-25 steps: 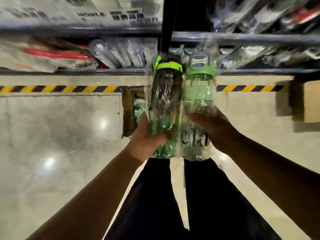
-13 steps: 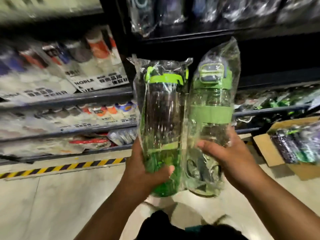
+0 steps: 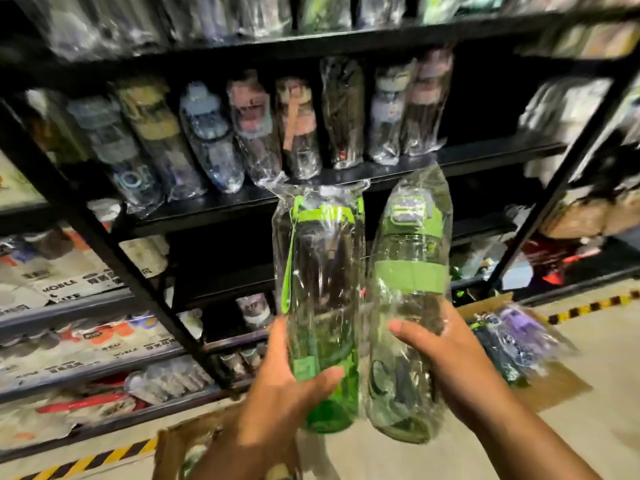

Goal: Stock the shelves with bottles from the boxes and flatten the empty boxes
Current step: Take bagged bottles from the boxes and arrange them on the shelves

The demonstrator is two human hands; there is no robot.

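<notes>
1. Since half a second before, both bottles had come up. Their bag tops now reached the front edge of the shelf [image 3: 485, 158], where earlier they stood level with the lower racks.
2. The left hand [image 3: 287, 386] gripped the dark bottle [image 3: 322, 289] low on its body, with the thumb across the front. The right hand [image 3: 450, 358] held the clear bottle [image 3: 412, 265] the same way. The two stood upright, side by side and about touching, each in its own clear bag.
3. The task looked to be in its middle. A row [image 3: 249, 133] of bagged bottles already stood on the shelf, with a free stretch at its right end. The two in hand were not yet set down.
4. A box [image 3: 169, 448] lay open by the person's feet, and I could not tell what it held. A right box [image 3: 554, 386] on the floor still held bagged bottles. Neither was flattened, so more stocking and all the flattening seemed to be left.
5. A black post [image 3: 114, 258] slanted across the left, away from the free stretch. The lower racks held packaged goods, too blurred to name.
6. The loose bag tops stood just under the shelf edge and might catch on it. The last bottles of the row stood right beside the free stretch, so a nudge could tip them.
</notes>
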